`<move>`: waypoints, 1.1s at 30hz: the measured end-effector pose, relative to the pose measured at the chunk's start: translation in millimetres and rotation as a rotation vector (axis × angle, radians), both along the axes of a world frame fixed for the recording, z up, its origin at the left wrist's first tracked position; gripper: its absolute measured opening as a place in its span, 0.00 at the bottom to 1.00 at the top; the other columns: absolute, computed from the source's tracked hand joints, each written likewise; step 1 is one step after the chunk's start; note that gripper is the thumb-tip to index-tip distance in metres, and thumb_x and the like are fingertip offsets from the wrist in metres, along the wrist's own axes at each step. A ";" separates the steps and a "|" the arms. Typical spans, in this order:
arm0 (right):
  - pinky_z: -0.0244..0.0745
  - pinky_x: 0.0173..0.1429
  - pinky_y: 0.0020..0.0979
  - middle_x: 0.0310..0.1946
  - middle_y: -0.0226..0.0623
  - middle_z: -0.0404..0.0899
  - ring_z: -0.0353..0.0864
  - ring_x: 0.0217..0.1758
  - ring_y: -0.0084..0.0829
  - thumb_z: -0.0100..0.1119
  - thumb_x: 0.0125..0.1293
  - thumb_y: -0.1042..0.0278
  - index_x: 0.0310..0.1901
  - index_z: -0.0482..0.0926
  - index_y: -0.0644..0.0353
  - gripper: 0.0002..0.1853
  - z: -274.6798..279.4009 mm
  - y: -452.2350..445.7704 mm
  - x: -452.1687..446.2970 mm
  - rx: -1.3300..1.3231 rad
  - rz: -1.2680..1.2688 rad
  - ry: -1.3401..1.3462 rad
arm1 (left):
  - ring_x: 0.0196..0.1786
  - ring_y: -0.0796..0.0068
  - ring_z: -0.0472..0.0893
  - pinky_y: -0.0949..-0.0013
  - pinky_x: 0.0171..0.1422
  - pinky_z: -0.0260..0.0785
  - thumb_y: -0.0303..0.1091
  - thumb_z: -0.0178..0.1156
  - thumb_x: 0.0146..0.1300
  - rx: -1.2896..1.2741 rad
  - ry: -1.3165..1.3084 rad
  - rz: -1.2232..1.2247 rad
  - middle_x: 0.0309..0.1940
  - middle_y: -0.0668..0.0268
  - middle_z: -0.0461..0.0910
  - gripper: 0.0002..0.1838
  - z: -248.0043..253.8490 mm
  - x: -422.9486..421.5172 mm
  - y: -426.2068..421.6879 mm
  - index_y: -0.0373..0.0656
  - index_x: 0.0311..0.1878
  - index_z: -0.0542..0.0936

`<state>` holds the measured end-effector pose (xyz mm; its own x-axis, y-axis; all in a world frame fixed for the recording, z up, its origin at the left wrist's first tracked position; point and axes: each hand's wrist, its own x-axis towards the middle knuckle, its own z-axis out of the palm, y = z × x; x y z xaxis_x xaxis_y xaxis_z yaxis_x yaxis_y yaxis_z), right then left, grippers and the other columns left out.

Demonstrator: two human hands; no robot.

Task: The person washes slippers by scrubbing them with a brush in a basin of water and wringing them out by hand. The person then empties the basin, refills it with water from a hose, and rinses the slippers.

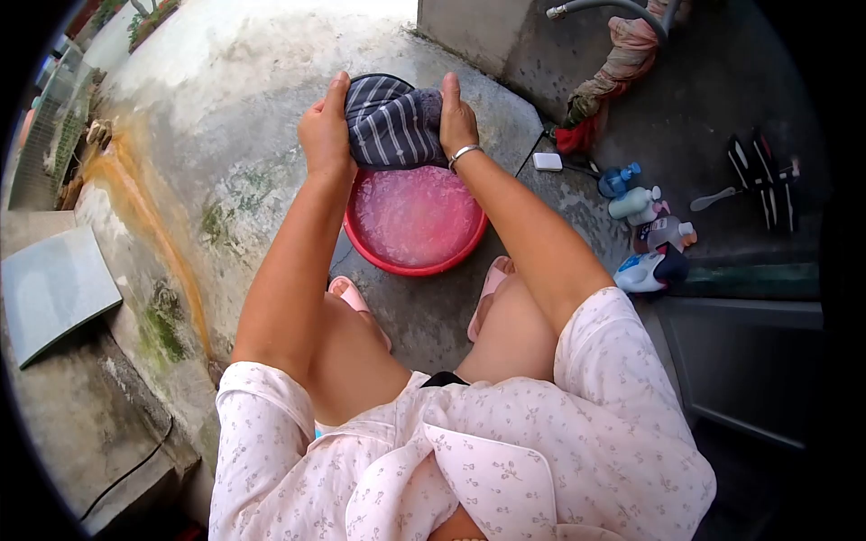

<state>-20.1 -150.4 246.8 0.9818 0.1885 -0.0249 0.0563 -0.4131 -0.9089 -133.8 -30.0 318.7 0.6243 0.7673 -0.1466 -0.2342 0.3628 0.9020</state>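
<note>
A dark striped cloth item [388,126] with pale lines, a dark edge and a fuzzy grey patch is stretched between my two hands. My left hand [327,131] grips its left side, thumb pointing up. On the opposite side my right hand [457,119], with a silver bracelet at the wrist, is closed on it too. Most of my fingers are hidden behind the cloth. Just below it, a red basin [417,269] of foamy pinkish water stands on the ground between my feet. The cloth covers the basin's far rim.
To the right stand a blue pump bottle [619,180], a pale green bottle [631,204], a clear bottle [664,234] and a white-and-blue jug [649,269]. A white soap-like block [547,162] lies near them. A cloth-wrapped pipe [622,59] rises behind. A pale panel [59,288] leans left.
</note>
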 end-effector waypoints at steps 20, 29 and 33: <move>0.77 0.55 0.35 0.47 0.39 0.83 0.83 0.46 0.36 0.44 0.67 0.41 0.51 0.80 0.59 0.28 -49.7 14.2 -2.3 0.894 0.198 0.863 | 0.39 0.69 0.83 0.67 0.46 0.76 0.46 0.61 0.64 -0.098 -0.121 -0.173 0.39 0.58 0.82 0.20 26.6 -16.6 -0.3 0.36 0.45 0.77; 0.77 0.54 0.40 0.54 0.37 0.79 0.79 0.53 0.36 0.37 0.73 0.48 0.59 0.71 0.55 0.24 -39.4 30.6 -35.2 0.992 0.295 0.955 | 0.40 0.69 0.83 0.67 0.48 0.77 0.46 0.60 0.65 -0.090 -0.117 -0.196 0.40 0.60 0.83 0.19 34.9 -21.4 8.0 0.39 0.48 0.78; 0.77 0.53 0.40 0.54 0.36 0.78 0.78 0.54 0.36 0.36 0.74 0.48 0.60 0.71 0.54 0.24 -49.4 35.1 -40.9 1.017 0.425 0.982 | 0.38 0.68 0.84 0.65 0.48 0.78 0.46 0.60 0.65 -0.222 -0.158 -0.312 0.39 0.60 0.84 0.18 16.3 -14.5 25.8 0.41 0.46 0.79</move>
<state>-61.0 -115.3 197.4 0.5177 0.7950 -0.3161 -0.7888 0.3004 -0.5362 -148.3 -4.2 334.9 0.8499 0.4985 -0.1707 -0.2118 0.6198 0.7556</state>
